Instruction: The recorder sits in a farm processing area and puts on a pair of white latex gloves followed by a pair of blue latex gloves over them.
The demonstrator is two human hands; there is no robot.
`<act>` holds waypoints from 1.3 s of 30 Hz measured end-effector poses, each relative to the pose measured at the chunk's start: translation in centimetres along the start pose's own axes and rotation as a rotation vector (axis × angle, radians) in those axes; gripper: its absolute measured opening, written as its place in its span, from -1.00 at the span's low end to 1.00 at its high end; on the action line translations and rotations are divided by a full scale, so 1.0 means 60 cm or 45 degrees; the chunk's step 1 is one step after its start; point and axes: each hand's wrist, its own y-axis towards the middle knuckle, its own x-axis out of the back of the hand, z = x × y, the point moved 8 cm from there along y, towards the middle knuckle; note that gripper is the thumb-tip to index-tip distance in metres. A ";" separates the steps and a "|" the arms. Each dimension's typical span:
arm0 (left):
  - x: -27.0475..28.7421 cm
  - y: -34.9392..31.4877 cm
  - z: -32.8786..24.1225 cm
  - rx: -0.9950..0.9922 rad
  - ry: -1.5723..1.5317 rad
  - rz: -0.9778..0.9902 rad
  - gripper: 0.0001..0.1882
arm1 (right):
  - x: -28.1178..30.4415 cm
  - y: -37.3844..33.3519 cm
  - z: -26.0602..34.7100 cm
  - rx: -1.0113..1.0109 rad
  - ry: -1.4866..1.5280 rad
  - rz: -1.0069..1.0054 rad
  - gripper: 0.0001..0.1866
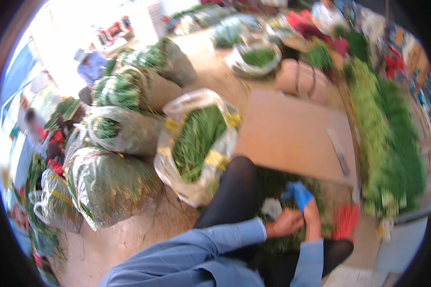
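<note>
On my right hand (301, 195) is a blue glove, its fingers pointing up and to the left, apart and somewhat blurred. Bare and closed, my left hand (288, 223) presses against the right wrist just below the glove's edge; what it pinches, if anything, is hidden. A crumpled white piece (271, 208) lies just left of the glove. Beyond my hands, a knife (337, 150) with a dark handle rests on a tan board (292, 131). To the board's left stands an open plastic sack (171, 177) of long green leafy stalks (196, 138).
Stuffed sacks of greens (112, 186) line the left. Bundled greens (388, 148) lie in a long row at the right, near a red mesh piece (345, 222). Behind the board is a strapped tan roll (301, 81). Other people (92, 67) sit in the background.
</note>
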 end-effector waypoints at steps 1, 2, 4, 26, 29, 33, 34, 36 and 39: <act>-0.016 0.001 0.000 0.028 0.000 0.099 -0.90 | 0.015 -0.015 -0.020 -0.367 -0.034 -0.007 -0.66; -0.005 0.010 -0.013 -0.017 0.012 0.071 -0.91 | 0.009 -0.012 0.003 -0.320 -0.031 0.019 -0.66; 0.028 0.025 -0.009 -0.027 0.064 -0.042 -0.91 | -0.015 0.000 0.009 -0.213 0.398 0.044 -0.65; 0.075 0.090 0.003 0.316 0.097 0.105 -0.82 | 0.009 -0.025 -0.069 -0.457 1.109 -0.530 -0.81; 0.060 0.097 0.019 0.493 0.043 0.341 -0.79 | 0.025 -0.023 -0.055 -0.281 1.164 -0.506 -0.80; 0.057 0.109 0.032 0.604 0.006 0.486 -0.82 | 0.037 -0.036 -0.006 -0.004 -0.514 -0.450 -0.85; 0.055 0.117 0.024 0.534 0.061 0.486 -0.89 | 0.038 -0.034 -0.025 -0.101 -0.605 -0.429 -0.84; 0.047 0.132 0.020 0.342 0.295 0.554 -0.89 | 0.036 -0.033 -0.047 -0.128 -0.638 -0.422 -0.84; 0.047 0.134 -0.002 0.106 0.557 0.504 -0.88 | 0.027 -0.035 -0.019 -0.141 -0.663 -0.376 -0.85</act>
